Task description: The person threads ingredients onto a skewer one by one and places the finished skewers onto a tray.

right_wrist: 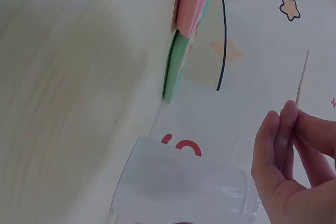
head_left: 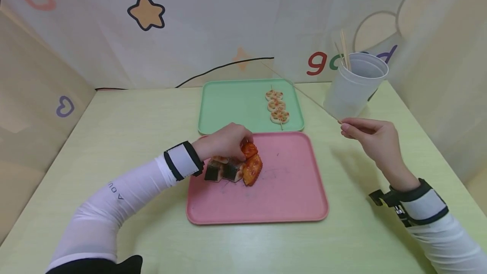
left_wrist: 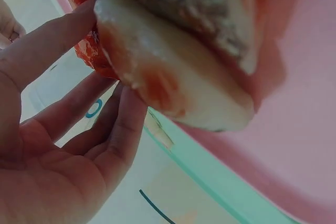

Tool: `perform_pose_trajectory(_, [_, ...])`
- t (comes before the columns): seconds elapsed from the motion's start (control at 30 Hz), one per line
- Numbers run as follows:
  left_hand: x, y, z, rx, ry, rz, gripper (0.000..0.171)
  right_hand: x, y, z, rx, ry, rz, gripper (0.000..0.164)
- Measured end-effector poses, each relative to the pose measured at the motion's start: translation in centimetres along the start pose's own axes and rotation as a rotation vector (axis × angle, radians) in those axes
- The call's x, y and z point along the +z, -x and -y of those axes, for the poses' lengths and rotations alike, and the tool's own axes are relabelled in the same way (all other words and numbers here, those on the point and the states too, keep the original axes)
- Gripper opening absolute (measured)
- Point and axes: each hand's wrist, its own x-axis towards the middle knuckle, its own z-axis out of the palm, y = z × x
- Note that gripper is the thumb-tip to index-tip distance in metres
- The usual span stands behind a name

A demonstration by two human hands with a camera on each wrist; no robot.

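My left hand [head_left: 227,141] reaches over the pink tray [head_left: 289,181], thumb and fingers round a red-orange glazed food piece [head_left: 249,150]. Just below that lies a longer orange-brown glazed piece [head_left: 253,170]. Left of it sit two dark-skinned chunks [head_left: 232,171], with a pale piece [left_wrist: 168,82] with reddish patches close to the fingers in the left wrist view. Out to the right, above the table, my right hand [head_left: 374,141] pinches a thin wooden skewer [head_left: 312,100] near one end between thumb and fingertips. The skewer slants up to the left and has nothing threaded on it.
Behind the pink tray, a green tray [head_left: 232,107] holds a skewer of round browned lotus-like slices [head_left: 276,105]. A white cup [head_left: 351,90] with several wooden sticks [head_left: 346,50] stands at the back right. A printed curtain [head_left: 213,24] hangs along the table's far edge.
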Motion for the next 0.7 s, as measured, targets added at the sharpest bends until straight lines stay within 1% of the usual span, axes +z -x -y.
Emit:
perform_pose_trajectory(0.23, [0.0,0.0,-0.1,-0.007,-0.014,0.0,0.037,0.1,0.1,0.1,0.0,0.016,0.005,0.039])
perform_pose_trajectory(0.4, [0.1,0.1,0.1,0.015,-0.039,-0.005,0.036,0.0,0.1,0.2,0.004,0.054,0.018,0.04])
perform_pose_trajectory(0.47, [0.0,0.1,0.2,0.029,-0.038,-0.021,0.036,-0.1,0.1,0.3,0.007,0.071,0.026,0.041])
perform_pose_trajectory(0.57, [-0.2,0.5,0.6,0.034,0.026,-0.063,0.036,-0.1,-0.1,0.6,-0.001,0.089,0.025,0.04])
perform_pose_trajectory(0.7, [-1.2,1.3,1.1,0.049,0.203,-0.146,0.037,0.0,-0.5,1.2,-0.024,0.103,0.003,0.037])
